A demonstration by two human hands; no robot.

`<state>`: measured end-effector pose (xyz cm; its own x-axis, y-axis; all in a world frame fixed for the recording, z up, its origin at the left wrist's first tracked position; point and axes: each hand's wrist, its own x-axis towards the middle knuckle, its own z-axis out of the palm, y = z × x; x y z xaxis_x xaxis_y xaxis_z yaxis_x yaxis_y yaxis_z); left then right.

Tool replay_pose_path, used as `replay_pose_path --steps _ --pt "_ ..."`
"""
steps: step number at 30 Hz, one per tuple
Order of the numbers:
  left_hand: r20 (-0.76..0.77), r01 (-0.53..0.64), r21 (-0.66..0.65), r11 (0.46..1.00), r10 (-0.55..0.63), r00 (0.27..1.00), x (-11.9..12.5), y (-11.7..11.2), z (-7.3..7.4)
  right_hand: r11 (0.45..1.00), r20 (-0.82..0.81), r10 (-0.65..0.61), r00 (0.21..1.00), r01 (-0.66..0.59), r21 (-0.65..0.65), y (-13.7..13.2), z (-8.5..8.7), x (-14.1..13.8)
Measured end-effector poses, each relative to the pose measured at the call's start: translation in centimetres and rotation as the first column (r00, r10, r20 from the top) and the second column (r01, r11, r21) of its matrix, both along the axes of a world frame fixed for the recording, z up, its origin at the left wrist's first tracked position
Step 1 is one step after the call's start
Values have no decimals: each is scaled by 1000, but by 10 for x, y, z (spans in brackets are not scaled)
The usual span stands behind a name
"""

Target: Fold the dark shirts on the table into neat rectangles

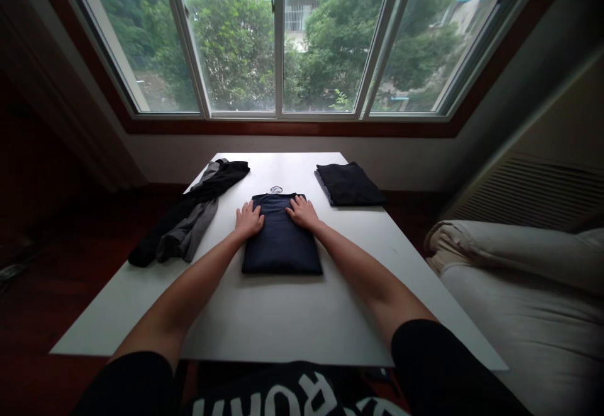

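Fingers [258, 211] of two hands, the left hand [248, 219] and the right hand [304, 213], lie spread and extended on the far half of one folded navy garment [282, 243], mid-table. One white table [283, 321] bears it. One dark folded pile [352, 184] lies far right; one loose black-and-grey clothing heap [191, 209] lies left, its piece count indeterminable.

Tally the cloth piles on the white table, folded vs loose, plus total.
Folded: 2 (navy pile under both hands; dark pile at far right)
Loose: 1 (black-and-grey heap on the left)
Total: 3 piles; garments per pile can't be told.
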<state>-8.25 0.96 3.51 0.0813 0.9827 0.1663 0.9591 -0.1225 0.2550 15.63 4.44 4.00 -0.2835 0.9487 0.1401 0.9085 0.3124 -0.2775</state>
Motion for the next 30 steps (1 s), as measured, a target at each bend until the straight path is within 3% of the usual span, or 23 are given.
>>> replay_pose_path --steps 3,6,9,11,13,18,21,25,27,30 --pt "-43 139 74 987 -136 990 20 -39 3 995 14 72 997 -73 65 -36 -4 -2" --pt "-52 274 70 959 -270 961 31 -89 -7 972 35 220 975 -222 79 -89 -15 -2" --pt "-64 390 71 918 -386 920 26 -128 -21 944 39 318 947 -320 82 -139 -26 10" --pt "-77 468 62 882 -463 883 14 -142 -23 931 33 351 936 -353 92 -161 -27 23" --pt "-84 545 14 838 -542 836 0 -147 -18 922 20 376 926 -377 88 -174 -24 39" --pt "-26 674 -95 732 -679 734 -35 -151 10 878 -19 474 880 -471 82 -189 -13 73" --pt "8 698 -37 715 -698 716 -47 -156 17 865 -7 480 877 -471 173 -197 -14 83" --pt "-37 762 44 646 -761 647 -45 -156 15 824 95 504 859 -510 247 -199 -17 80" --pt "-55 768 35 639 -766 640 -42 -154 15 833 108 483 869 -494 251 -197 -14 75" --pt "-24 729 -2 684 -729 684 -41 -147 18 856 139 446 884 -467 222 -193 -7 69"
